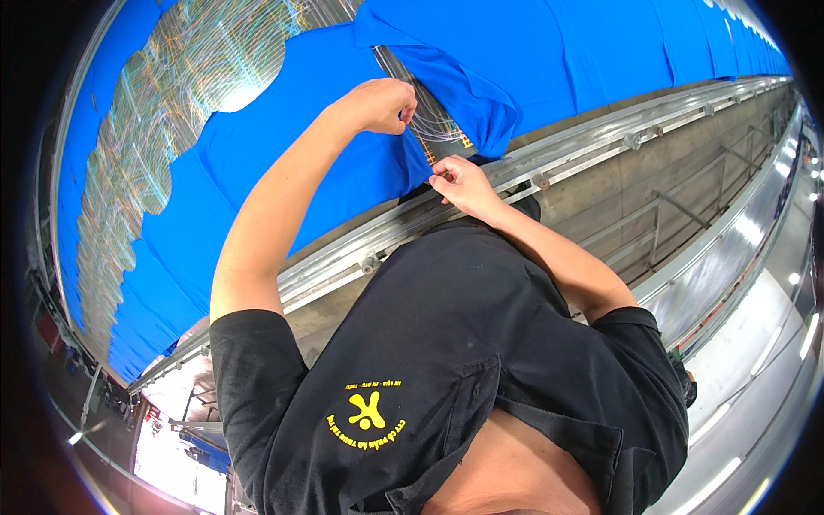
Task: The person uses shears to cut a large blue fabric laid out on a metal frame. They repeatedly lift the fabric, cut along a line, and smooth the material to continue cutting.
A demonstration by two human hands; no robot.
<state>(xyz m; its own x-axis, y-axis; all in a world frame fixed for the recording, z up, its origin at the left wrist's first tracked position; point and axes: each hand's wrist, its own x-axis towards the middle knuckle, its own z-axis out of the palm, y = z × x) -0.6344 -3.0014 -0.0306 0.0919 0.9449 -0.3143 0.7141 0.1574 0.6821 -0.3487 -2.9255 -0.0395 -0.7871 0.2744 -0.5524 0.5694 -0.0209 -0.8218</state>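
A left piece of blue fabric [318,167] lies across the long table, its near edge by my body. Over its right-hand edge is my left hand [382,105], fingers curled, with a bit of blue showing between them. Lower and to the right, my right hand [463,184] pinches the same piece near its front right corner. Another blue fabric [592,56] lies to the right, its end folded and rumpled. Between the two pieces a dark strip of table surface [442,129] shows, with yellow and orange marks and thin pale curved lines on it.
A metal rail [592,154] with bolts runs along the table's near edge, close to my waist. Beyond the left fabric is a shiny surface [206,77] with many coloured lines. At right stands another long metal table [712,249], with a metal frame [657,215] in the gap.
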